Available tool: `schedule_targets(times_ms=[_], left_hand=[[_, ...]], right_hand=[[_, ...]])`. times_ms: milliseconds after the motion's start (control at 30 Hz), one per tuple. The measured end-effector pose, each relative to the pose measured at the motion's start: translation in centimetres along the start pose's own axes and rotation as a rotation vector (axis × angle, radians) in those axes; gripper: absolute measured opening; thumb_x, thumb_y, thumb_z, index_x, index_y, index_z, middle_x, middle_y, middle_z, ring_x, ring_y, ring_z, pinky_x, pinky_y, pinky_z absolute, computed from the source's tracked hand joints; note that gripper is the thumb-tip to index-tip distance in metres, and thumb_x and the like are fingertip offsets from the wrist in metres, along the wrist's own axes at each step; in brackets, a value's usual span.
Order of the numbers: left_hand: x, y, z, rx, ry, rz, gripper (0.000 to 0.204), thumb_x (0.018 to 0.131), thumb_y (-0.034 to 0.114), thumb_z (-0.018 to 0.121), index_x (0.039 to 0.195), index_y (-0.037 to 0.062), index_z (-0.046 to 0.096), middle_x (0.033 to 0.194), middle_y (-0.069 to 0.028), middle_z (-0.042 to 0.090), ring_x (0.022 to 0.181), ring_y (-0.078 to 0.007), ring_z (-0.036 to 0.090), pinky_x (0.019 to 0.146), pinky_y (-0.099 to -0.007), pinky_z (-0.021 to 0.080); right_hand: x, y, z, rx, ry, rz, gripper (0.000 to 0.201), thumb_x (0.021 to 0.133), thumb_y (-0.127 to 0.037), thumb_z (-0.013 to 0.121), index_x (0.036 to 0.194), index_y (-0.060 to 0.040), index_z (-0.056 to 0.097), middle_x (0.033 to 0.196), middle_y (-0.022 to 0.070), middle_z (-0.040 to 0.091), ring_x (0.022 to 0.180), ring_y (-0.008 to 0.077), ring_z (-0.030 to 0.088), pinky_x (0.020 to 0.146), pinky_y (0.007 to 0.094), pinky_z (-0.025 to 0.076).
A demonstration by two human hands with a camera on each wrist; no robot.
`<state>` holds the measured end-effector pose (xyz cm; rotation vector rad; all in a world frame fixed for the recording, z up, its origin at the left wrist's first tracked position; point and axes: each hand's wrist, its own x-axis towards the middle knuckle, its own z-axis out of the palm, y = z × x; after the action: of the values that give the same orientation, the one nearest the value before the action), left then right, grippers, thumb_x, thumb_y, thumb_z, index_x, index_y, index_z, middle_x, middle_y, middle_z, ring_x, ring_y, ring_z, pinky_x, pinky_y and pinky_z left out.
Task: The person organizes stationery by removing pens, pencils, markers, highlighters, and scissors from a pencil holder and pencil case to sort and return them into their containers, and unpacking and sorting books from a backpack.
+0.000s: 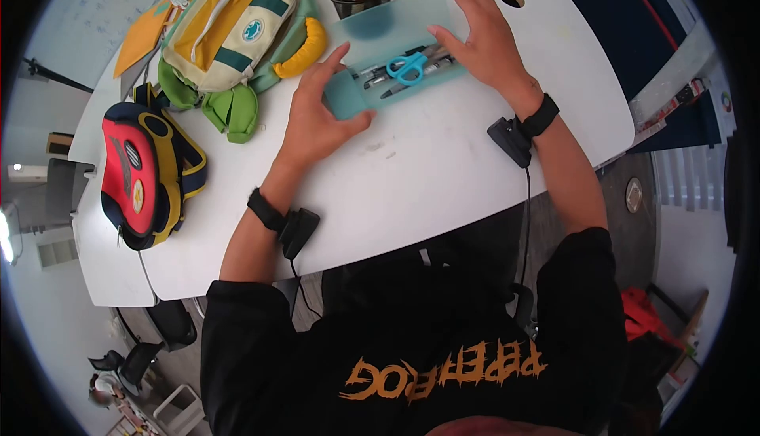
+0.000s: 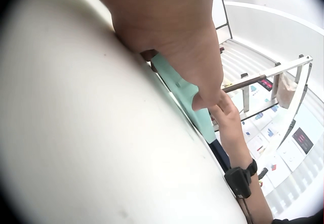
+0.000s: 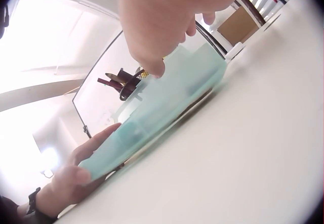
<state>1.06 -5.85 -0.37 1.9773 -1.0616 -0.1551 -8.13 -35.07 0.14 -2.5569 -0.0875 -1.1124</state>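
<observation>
Teal case (image 1: 343, 97) lies between left hand (image 1: 318, 119) and right hand (image 1: 488, 47), grips wide, perhaps touching.

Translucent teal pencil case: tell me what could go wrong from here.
The light-blue scissors lie across the dark pens, so their handles might keep the raised teal lid from shutting.

The black mesh pen cup stands close behind that lid; a careless push could tip it.

The right hand's thumb is on the lid's inner side, so closing could pinch it.
</observation>
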Motion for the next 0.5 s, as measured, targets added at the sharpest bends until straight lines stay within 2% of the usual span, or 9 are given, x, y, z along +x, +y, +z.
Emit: schedule_targets(times_ms=[33, 100, 167, 233, 267, 333, 367, 433, 500], left_hand=[[0.2, -0.4, 0.2, 0.002, 0.000, 0.008, 0.100, 0.069, 0.015, 0.090, 0.160, 0.0082, 0.048, 0.136, -0.0149, 0.065, 0.126, -0.0271, 0.061, 0.114, -0.0401, 0.046], [0.5, -1.2, 0.7, 0.140, 0.161, -0.001, 0.102, 0.069, 0.016, 0.091, 0.161, 0.0093, 0.047, 0.135, -0.0160, 0.064, 0.127, -0.0284, 0.062, 0.113, -0.0397, 0.047], [0.4, -1.5, 0.6, 0.138, 0.151, -0.016, 0.103, 0.069, 0.016, 0.091, 0.161, 0.0101, 0.047, 0.135, -0.0155, 0.064, 0.127, -0.0284, 0.062, 0.113, -0.0401, 0.047], [-0.1, -1.4, 0.5, 0.137, 0.135, -0.036, 0.104, 0.069, 0.017, 0.092, 0.162, 0.0109, 0.046, 0.134, -0.0151, 0.064, 0.128, -0.0284, 0.062, 0.113, -0.0405, 0.047], [0.1, -1.3, 0.4, 0.117, 0.096, -0.024, 0.104, 0.068, 0.017, 0.092, 0.162, 0.0123, 0.046, 0.133, -0.0145, 0.064, 0.128, -0.0282, 0.061, 0.114, -0.0406, 0.046], [0.6, -0.9, 0.1, 0.099, 0.059, 0.000, 0.105, 0.068, 0.017, 0.092, 0.162, 0.0137, 0.046, 0.132, -0.0139, 0.065, 0.129, -0.0279, 0.061, 0.114, -0.0408, 0.046], [0.5, -0.9, 0.1, 0.110, 0.029, 0.051, 0.105, 0.067, 0.017, 0.092, 0.162, 0.0146, 0.047, 0.132, -0.0134, 0.065, 0.129, -0.0281, 0.060, 0.115, -0.0413, 0.045], [0.1, -1.1, 0.3, 0.116, -0.004, 0.083, 0.105, 0.066, 0.017, 0.092, 0.162, 0.0154, 0.047, 0.131, -0.0129, 0.065, 0.129, -0.0282, 0.060, 0.115, -0.0418, 0.044], [0.1, -0.9, 0.2, 0.096, 0.000, 0.083, 0.105, 0.065, 0.017, 0.091, 0.161, 0.0167, 0.049, 0.130, -0.0128, 0.065, 0.126, -0.0292, 0.060, 0.115, -0.0423, 0.044]], right_hand=[[0.3, -0.3, -0.3, 0.016, 0.051, 0.022, 0.053, 0.092, -0.025, 0.080, 0.141, -0.0132, 0.065, 0.137, 0.0123, 0.065, 0.130, 0.0348, 0.060, 0.111, 0.0454, 0.047], [0.7, -0.5, -0.8, 0.018, 0.047, 0.007, 0.053, 0.091, -0.025, 0.081, 0.141, -0.0134, 0.065, 0.137, 0.0118, 0.066, 0.130, 0.0343, 0.060, 0.111, 0.0449, 0.048], [0.6, -0.7, -1.0, 0.031, 0.028, -0.002, 0.054, 0.090, -0.025, 0.082, 0.141, -0.0135, 0.066, 0.136, 0.0113, 0.066, 0.130, 0.0338, 0.060, 0.111, 0.0445, 0.048], [0.4, -0.9, -1.5, 0.159, -0.140, -0.046, 0.055, 0.087, -0.025, 0.084, 0.138, -0.0136, 0.068, 0.135, 0.0101, 0.067, 0.130, 0.0326, 0.060, 0.111, 0.0426, 0.048], [0.4, -1.0, -1.5, 0.155, -0.135, -0.048, 0.055, 0.087, -0.025, 0.084, 0.138, -0.0136, 0.068, 0.135, 0.0101, 0.067, 0.130, 0.0326, 0.060, 0.111, 0.0426, 0.048], [0.3, -1.3, -1.2, 0.112, -0.222, -0.192, 0.049, 0.085, -0.026, 0.085, 0.130, -0.0115, 0.072, 0.130, 0.0092, 0.068, 0.125, 0.0311, 0.062, 0.108, 0.0403, 0.050], [0.4, -1.2, -1.3, 0.108, -0.219, -0.194, 0.049, 0.085, -0.026, 0.085, 0.130, -0.0115, 0.072, 0.130, 0.0092, 0.068, 0.125, 0.0311, 0.062, 0.108, 0.0403, 0.050], [-0.1, -1.3, -1.0, 0.190, -0.426, -0.164, 0.046, 0.081, -0.030, 0.088, 0.120, -0.0093, 0.075, 0.122, 0.0092, 0.068, 0.116, 0.0301, 0.063, 0.104, 0.0400, 0.051], [-0.3, -2.1, -1.2, 0.166, -0.441, -0.165, 0.045, 0.081, -0.033, 0.089, 0.117, -0.0086, 0.076, 0.119, 0.0089, 0.067, 0.113, 0.0291, 0.063, 0.102, 0.0402, 0.051]])
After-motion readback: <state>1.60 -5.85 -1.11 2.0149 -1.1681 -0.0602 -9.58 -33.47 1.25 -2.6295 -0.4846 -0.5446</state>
